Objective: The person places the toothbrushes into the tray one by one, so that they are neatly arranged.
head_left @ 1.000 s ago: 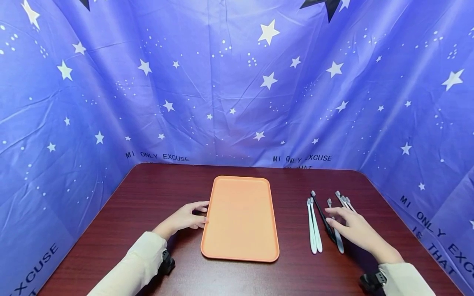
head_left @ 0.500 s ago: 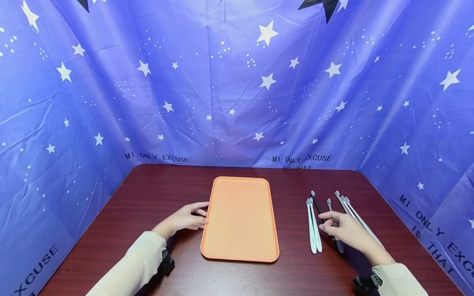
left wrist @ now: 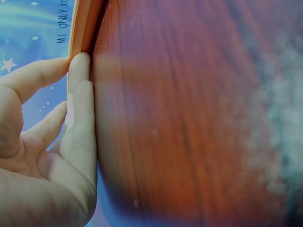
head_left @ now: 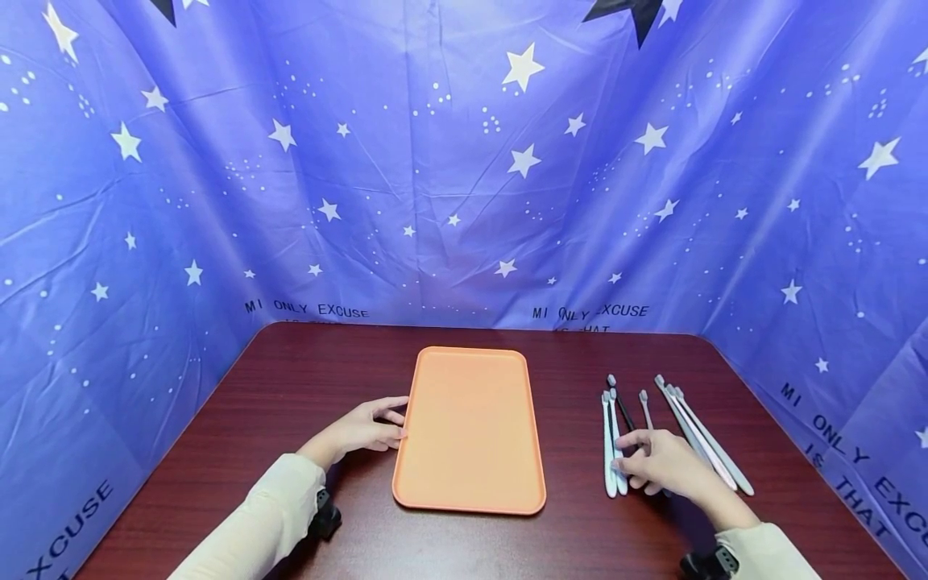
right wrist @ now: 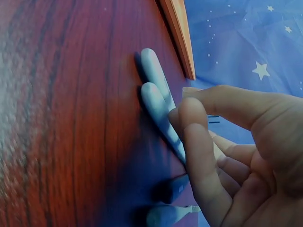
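Note:
My left hand [head_left: 364,427] rests against the left edge of an orange tray [head_left: 471,435], its fingertips touching the rim. In the left wrist view those fingers [left wrist: 80,123] lie along the tray's side. On the right, two white toothbrushes [head_left: 607,451] lie side by side. The fingertips of my right hand [head_left: 663,461] are curled over the lower half of the nearer one, a white toothbrush [right wrist: 158,109], pinching its handle, which still lies on the table. Partly under that hand lie a black toothbrush [head_left: 627,411] and a grey-headed toothbrush [head_left: 644,403].
Further right, several pale toothbrushes [head_left: 706,443] lie in a slanted bunch. The dark red wooden table [head_left: 304,362] is enclosed by blue curtains [head_left: 449,161] printed with stars. Bare table lies between the tray and the toothbrushes.
My right hand has moved left and toward me, uncovering the right-hand bunch and reaching the white toothbrushes, whose lower ends shifted slightly left. My left hand stays at the tray.

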The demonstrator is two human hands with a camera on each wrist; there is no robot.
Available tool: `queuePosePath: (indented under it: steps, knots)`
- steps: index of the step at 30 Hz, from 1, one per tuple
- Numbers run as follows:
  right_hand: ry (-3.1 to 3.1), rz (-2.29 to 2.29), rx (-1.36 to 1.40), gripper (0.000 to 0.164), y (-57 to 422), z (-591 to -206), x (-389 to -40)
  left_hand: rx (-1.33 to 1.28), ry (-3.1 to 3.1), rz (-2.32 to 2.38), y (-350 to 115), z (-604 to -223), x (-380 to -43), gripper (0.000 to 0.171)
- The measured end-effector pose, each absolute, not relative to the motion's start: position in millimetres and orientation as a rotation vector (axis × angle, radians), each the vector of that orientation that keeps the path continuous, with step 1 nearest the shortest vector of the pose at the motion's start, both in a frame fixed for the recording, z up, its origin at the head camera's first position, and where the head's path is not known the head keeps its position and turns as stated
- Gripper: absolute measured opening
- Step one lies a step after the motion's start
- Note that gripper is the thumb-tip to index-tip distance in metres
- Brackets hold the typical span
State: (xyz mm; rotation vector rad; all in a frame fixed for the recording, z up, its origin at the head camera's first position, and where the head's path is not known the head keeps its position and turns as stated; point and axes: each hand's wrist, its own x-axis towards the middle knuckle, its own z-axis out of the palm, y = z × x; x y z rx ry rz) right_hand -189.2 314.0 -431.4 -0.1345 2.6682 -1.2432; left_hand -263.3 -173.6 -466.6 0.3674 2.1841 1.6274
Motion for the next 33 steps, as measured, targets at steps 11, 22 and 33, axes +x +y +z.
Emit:
queuePosePath:
  steps: [11,22,33]
  knots:
    - [2.753,-1.115,-0.063,0.036,298,-431,-187,0.348,2.190,1.631,-173,-468,-263,0.073]
    - [2.850,-0.927,-0.148,0.027,290,-434,-195,0.339,2.185,1.633,-173,-468,-263,0.073]
    - [2.982,-0.817,-0.163,0.034,282,-441,-198,0.352,2.174,1.643,-172,-467,-263,0.073]
